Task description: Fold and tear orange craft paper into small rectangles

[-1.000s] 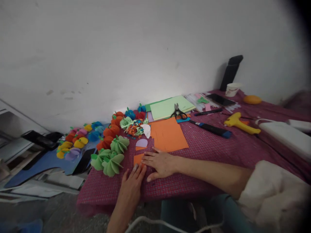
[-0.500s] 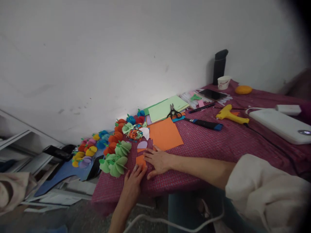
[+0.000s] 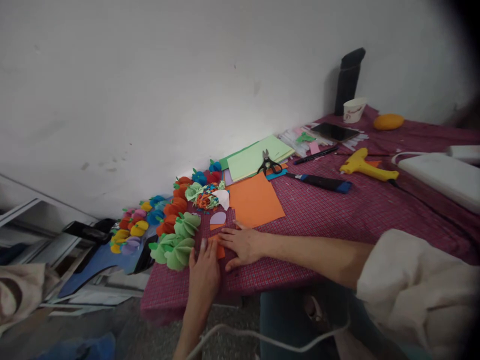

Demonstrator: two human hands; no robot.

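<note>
Both my hands lie at the near edge of the cloth-covered table around a small piece of orange paper (image 3: 221, 251). My left hand (image 3: 205, 270) is flat, its fingertips at the paper's left side. My right hand (image 3: 245, 246) rests palm down with fingers spread, the fingertips on the paper's right side. Just above sits a lilac paper shape (image 3: 218, 218) with an orange strip under its lower edge. A larger orange sheet (image 3: 257, 201) lies beyond my right hand. Pale green paper pumpkins (image 3: 180, 251) stand beside my left hand.
Black-handled scissors (image 3: 268, 164) lie on light green sheets (image 3: 251, 159). To the right are a blue-and-black utility knife (image 3: 322, 182), a yellow glue gun (image 3: 367, 166), a white power bank (image 3: 444, 180) and a paper cup (image 3: 353, 111). More coloured paper pumpkins (image 3: 176, 206) line the table's left side.
My left hand has shifted slightly left and up along the small orange paper. My right hand stays spread on it. The whole view has tilted a little.
</note>
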